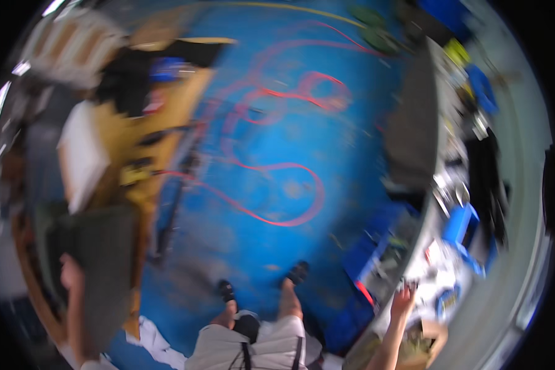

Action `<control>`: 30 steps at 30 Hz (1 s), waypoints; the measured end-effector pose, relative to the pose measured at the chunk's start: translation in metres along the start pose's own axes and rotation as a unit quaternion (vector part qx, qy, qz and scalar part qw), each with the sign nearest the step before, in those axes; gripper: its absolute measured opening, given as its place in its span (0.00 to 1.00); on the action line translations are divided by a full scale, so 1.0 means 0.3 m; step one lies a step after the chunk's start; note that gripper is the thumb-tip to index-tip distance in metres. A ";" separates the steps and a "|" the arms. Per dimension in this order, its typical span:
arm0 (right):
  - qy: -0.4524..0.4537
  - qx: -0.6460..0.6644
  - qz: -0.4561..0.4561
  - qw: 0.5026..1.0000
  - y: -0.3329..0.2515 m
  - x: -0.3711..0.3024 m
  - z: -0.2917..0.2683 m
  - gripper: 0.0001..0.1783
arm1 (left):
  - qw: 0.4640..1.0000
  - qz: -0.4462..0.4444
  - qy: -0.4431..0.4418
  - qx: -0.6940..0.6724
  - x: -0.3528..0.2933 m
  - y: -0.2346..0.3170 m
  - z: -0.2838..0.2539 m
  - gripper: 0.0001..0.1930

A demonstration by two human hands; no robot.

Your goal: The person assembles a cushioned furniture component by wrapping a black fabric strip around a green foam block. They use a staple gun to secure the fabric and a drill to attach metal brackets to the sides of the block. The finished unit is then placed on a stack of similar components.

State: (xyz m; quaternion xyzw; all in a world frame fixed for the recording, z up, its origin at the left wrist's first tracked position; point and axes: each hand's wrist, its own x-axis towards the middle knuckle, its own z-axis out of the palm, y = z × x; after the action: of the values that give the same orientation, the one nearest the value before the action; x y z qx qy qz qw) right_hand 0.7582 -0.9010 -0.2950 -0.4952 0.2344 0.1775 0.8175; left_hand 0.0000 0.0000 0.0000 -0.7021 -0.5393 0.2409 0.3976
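On the left, my left hand (pixel 72 272) reaches over a dark grey-green flat panel (pixel 108 265) that rests on the wooden bench. Blur smears its fingers, so I cannot tell whether they grip the panel or only lie on it. My right hand (pixel 403 298) is stretched out at the near end of the cluttered bench on the right. Its fingers are closed around a small dark thing (pixel 409 285), too blurred to name. Beside that hand are a blue bin (pixel 364 253) and an open brown cardboard box (pixel 435 339).
A red hose (pixel 283 223) lies in loops across the blue floor (pixel 345 154). The wooden bench (pixel 188 102) bears a white block (pixel 83 154) and a yellow tool (pixel 135 172). Blue trays (pixel 461 225) and loose parts crowd the right bench. White cloth (pixel 157 342) lies near my feet.
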 end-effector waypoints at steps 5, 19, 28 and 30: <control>-0.206 0.037 0.189 0.959 0.404 -0.530 0.884 0.36 | 0.995 -0.062 0.017 0.074 -0.055 0.196 -0.438 0.25; -0.743 -0.316 0.150 0.571 1.334 -1.941 2.730 0.31 | 0.733 0.079 0.144 -0.660 -0.262 -0.131 -0.178 0.17; -0.783 -0.405 0.212 0.421 1.462 -1.827 2.739 0.39 | 0.514 -0.189 -0.375 -0.748 -0.715 -0.856 0.481 0.49; -0.780 -0.409 0.220 0.420 1.433 -1.854 2.751 0.34 | 0.571 -0.086 -0.436 -0.691 -0.608 -0.903 0.467 0.53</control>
State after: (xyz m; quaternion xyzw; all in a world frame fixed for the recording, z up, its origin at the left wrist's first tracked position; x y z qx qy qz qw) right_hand 0.2448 -0.0044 0.0333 -0.3521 -0.5030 0.7363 0.2846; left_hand -0.3158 -0.1037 0.1256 -0.5238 -0.7079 0.0364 -0.4724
